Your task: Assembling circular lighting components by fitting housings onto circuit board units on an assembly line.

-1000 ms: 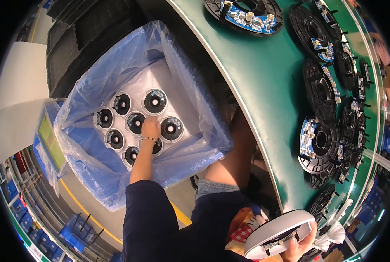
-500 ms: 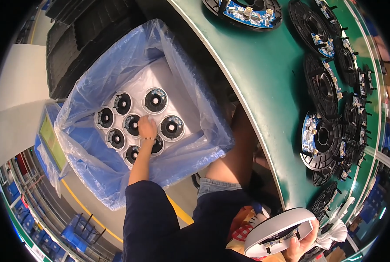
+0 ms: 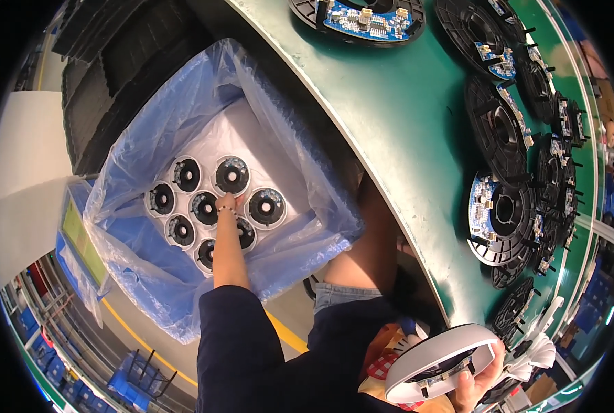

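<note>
Inside a blue bin lined with clear plastic, several round white housings with black ring-shaped inserts sit on a pale bottom. My left hand reaches in among them, its fingers closed at the near rim of the far-right housing; the fingertips are partly hidden. Beside this hand are a middle housing and a right-hand housing. At the lower right, my right hand grips a larger-looking white round housing, tilted on its side, thumb at its inner edge. Black parts and a circuit board show inside it.
On the right, a green-topped table with a pale curved edge carries several black ring parts with blue circuit boards, some leaning on each other. Black stacked trays stand behind the bin. My leg is between bin and table.
My left hand has moved from the middle housings to the far-right one, which has shifted slightly toward the others. My right hand still holds its housing. The whole view has shifted a little.
</note>
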{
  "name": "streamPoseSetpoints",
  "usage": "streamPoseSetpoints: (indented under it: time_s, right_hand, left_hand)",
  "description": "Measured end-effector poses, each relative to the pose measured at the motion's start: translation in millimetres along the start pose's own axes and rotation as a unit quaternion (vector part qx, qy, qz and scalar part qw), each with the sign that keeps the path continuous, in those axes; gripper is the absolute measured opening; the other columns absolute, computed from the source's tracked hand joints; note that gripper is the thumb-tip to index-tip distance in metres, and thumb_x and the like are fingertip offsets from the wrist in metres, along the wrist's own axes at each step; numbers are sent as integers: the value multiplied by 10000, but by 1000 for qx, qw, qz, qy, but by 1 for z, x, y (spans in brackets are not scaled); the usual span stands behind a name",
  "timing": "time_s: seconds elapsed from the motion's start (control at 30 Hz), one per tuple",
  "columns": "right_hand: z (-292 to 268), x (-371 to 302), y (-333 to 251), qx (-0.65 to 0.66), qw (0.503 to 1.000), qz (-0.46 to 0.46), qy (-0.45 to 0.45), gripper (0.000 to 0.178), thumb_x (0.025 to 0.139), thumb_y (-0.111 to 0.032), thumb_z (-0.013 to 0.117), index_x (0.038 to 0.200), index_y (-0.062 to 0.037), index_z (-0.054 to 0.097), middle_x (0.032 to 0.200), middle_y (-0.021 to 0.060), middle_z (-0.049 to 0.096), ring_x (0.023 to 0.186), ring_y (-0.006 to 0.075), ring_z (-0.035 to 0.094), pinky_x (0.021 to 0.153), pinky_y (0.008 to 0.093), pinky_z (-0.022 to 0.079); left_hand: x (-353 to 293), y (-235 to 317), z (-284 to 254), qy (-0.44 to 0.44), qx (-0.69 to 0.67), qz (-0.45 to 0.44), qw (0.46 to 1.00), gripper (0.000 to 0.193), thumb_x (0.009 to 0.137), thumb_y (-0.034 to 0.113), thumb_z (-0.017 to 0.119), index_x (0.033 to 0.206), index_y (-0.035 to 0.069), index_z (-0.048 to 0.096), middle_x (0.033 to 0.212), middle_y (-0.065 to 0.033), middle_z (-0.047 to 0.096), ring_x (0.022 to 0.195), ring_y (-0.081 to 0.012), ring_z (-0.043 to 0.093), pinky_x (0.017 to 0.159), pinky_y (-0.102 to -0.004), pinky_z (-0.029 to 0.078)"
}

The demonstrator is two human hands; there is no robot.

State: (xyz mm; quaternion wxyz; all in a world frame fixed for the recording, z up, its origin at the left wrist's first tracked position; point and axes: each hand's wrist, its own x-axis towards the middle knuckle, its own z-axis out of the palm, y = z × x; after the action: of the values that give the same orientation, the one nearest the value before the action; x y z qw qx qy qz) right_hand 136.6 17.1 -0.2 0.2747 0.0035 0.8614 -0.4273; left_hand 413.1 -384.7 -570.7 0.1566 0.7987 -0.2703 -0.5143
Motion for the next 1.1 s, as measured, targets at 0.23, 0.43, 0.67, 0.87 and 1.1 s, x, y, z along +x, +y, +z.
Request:
streamPoseSetpoints:
  time_s: [0.23,0.43,0.67,0.87,1.1]
  right_hand:
    - [0,15,4,5,998,-15,-65,514,688,-32,624,1144,-6,387,1079,148,482,981,226,481,864,336,370]
    - [39,37,8,-41,947,-304,-92,548,596,-133,693,1033,82,441,796,173,558,649,192,564,573,259,459]
    - [74,63,-25,-51,898,-390,-197,556,617,-58,699,1073,91,418,777,163,565,628,199,588,520,247,475]
    - [71,55,-10,109,918,-266,-275,901,583,-34,738,1274,-9,160,1217,307,280,817,273,594,630,300,531]
    - [60,60,-10,41,918,-263,-294,720,613,2,699,1202,46,288,1210,300,295,830,269,593,638,296,534]
  left_hand:
    - [-126,65,17,-46,-42,-106,992,326,787,251,519,990,4,452,842,-103,497,651,-213,540,516,-300,506]
    - [-370,166,-17,-432,-130,172,876,593,771,370,549,1204,21,345,1201,-87,402,1086,-197,403,770,-335,419]
    - [-481,194,-32,-824,85,87,553,669,696,39,577,1260,-8,220,1186,-121,400,1088,-182,408,903,-310,343]
    - [-424,208,-25,-665,-53,36,744,611,688,151,635,1184,-53,342,1116,-152,481,1011,-217,493,889,-335,379]
    - [-218,215,-39,-324,-117,106,933,205,766,67,464,956,-8,479,771,-112,592,557,-190,592,431,-257,518]
